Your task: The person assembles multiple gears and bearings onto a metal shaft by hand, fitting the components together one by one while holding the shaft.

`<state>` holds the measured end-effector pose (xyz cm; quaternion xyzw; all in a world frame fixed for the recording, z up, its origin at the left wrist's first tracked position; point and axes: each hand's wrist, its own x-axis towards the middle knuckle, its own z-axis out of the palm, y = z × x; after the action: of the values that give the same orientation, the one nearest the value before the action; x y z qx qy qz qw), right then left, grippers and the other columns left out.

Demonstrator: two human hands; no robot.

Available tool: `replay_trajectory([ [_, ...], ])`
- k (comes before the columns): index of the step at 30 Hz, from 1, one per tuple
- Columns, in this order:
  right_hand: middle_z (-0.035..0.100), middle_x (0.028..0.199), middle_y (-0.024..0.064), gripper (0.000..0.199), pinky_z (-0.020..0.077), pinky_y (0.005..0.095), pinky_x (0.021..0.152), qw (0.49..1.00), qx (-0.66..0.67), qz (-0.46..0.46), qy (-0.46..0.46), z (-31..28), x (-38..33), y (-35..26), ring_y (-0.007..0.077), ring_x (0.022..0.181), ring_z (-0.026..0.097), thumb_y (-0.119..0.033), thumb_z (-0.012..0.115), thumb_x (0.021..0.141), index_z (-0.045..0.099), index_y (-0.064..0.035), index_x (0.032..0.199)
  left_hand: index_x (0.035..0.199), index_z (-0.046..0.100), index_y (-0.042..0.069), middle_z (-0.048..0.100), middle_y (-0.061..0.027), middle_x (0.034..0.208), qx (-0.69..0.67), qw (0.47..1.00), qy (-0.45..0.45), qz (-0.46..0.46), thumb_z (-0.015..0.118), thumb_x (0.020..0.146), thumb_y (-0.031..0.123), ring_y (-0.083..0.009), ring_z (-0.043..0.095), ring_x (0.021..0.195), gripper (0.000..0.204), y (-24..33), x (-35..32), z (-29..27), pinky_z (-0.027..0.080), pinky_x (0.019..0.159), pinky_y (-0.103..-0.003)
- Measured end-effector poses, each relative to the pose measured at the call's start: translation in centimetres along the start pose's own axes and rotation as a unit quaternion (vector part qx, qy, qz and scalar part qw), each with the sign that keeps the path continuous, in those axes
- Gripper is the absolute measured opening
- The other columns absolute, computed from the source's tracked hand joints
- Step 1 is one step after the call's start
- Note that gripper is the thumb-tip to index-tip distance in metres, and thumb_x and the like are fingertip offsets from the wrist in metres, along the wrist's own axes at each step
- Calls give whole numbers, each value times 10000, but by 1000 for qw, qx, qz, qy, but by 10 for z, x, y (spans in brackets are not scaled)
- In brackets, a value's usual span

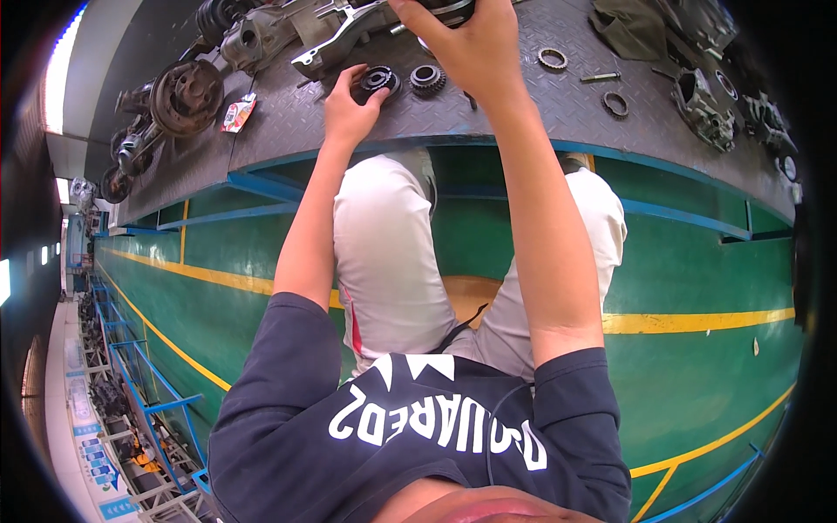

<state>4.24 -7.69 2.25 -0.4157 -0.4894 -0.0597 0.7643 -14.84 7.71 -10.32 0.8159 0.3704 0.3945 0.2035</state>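
My left hand [351,112] is closed round the side of a dark toothed gear hub [378,80] lying on the metal bench, with thumb and fingers on its rim. Just right of it sits another toothed gear [427,80], touched by neither hand. At the top edge my right hand [475,48] reaches up with its fingers curled at a dark round part [452,10], which is partly cut off by the picture's edge. Behind the left hand lies a silver cast housing [336,48].
On the right of the bench [540,109] lie a toothed ring [553,58], a second ring [615,105], a metal pin [602,78], a dark cloth [629,26] and gearbox castings [704,109]. A rusty brake drum [187,98] and a small packet [239,113] are at the left. The blue bench edge runs above my knees.
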Motion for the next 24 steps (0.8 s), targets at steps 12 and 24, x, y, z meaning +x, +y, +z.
replay_trajectory([
  [12, 677, 1185, 98, 671, 545, 315, 907, 999, 6, 32, -3, 2, 4, -7, 159, 1031, 666, -111, 843, 872, 503, -22, 1444, 1469, 564, 77, 613, -195, 1460, -74, 996, -44, 5, 892, 796, 196, -334, 624, 1325, 758, -30, 3, 7, 492, 1132, -404],
  [24, 694, 1221, 68, 577, 560, 297, 962, 999, 21, 41, -6, -11, 10, 38, 150, 1060, 675, -267, 881, 916, 576, -11, 1334, 1403, 596, 75, 687, -178, 1300, 17, 996, 78, 32, 954, 713, 422, -361, 673, 1216, 851, -14, -14, 23, 548, 1061, -440],
])
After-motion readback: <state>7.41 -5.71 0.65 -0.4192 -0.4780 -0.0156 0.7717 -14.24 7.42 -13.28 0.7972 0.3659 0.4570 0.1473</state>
